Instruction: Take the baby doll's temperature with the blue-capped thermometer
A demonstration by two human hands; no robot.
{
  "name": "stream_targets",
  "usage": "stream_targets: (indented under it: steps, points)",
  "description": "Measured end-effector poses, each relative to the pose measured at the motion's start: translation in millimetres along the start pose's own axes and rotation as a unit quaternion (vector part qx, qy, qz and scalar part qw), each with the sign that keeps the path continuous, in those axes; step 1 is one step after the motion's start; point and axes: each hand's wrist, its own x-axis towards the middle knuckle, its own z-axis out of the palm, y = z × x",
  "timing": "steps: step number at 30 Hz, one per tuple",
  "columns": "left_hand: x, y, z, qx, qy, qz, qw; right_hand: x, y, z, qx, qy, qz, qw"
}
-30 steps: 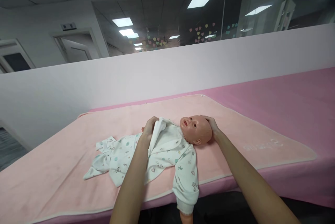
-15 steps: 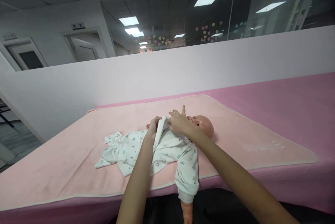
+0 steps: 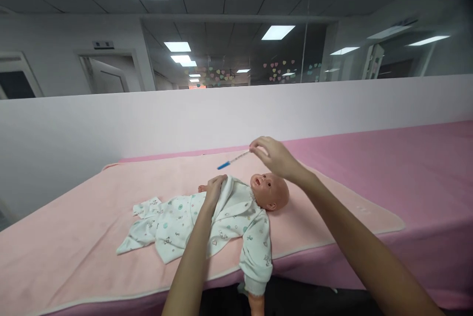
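A baby doll [image 3: 271, 192] lies on its back, head to the right, in a white patterned outfit [image 3: 236, 220]. My left hand [image 3: 215, 189] is closed on the front edge of the doll's top, lifting the cloth at the chest. Above the doll's head, my right hand [image 3: 268, 151] pinches one end of a slim thermometer [image 3: 236, 158]. The thermometer slants down to the left in the air, its blue end lowest and apart from the cloth. One sleeved arm of the doll hangs over the near edge.
Under the doll spreads a peach blanket [image 3: 81, 227] with a pale border, on a pink table cover [image 3: 417, 173]. A low white partition [image 3: 185, 119] runs along the back, with glass windows and a doorway beyond. The table's near edge passes below the doll.
My right hand has risen away from the doll's chest, and the thermometer now shows in its fingers. My left hand keeps hold of the top. The camera view has tilted.
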Motion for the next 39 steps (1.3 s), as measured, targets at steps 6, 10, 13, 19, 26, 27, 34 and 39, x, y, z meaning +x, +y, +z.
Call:
stream_targets:
  steps: [6, 10, 13, 19, 26, 27, 34, 39]
  points:
    - [-10.5, 2.7, 3.8, -0.031, -0.063, 0.054, 0.996, -7.7, -20.9, -37.2, 0.156, 0.080, -0.026, 0.984]
    - [-12.0, 3.2, 5.3, -0.042, -0.081, 0.071, 0.993, -14.8, -30.3, -32.4, 0.147, 0.093, -0.025, 0.984]
    - [-13.1, 2.8, 6.3, -0.051, -0.080, 0.068, 0.993, -17.9, -30.3, -21.9, 0.163, 0.097, -0.015, 0.982]
    - [-16.5, 3.7, 9.0, -0.074, -0.088, 0.054, 0.992, -23.9, -21.3, 6.0, 0.199, 0.108, -0.009, 0.974]
    - [-15.8, 1.3, 11.1, -0.079, -0.097, 0.052, 0.991, -36.9, -12.1, 23.9, 0.240, 0.099, 0.029, 0.965]
    - [-15.6, 0.9, 11.4, -0.078, -0.100, 0.052, 0.991, -40.4, -11.5, 26.9, 0.250, 0.102, 0.043, 0.962]
    - [-17.0, 3.4, 11.5, -0.080, -0.095, 0.056, 0.991, -66.7, -22.7, 61.3, 0.375, 0.152, 0.159, 0.901]
    - [-14.4, 1.2, 9.4, -0.039, -0.100, 0.068, 0.992, -80.5, -28.8, 65.5, 0.347, 0.181, 0.197, 0.899]
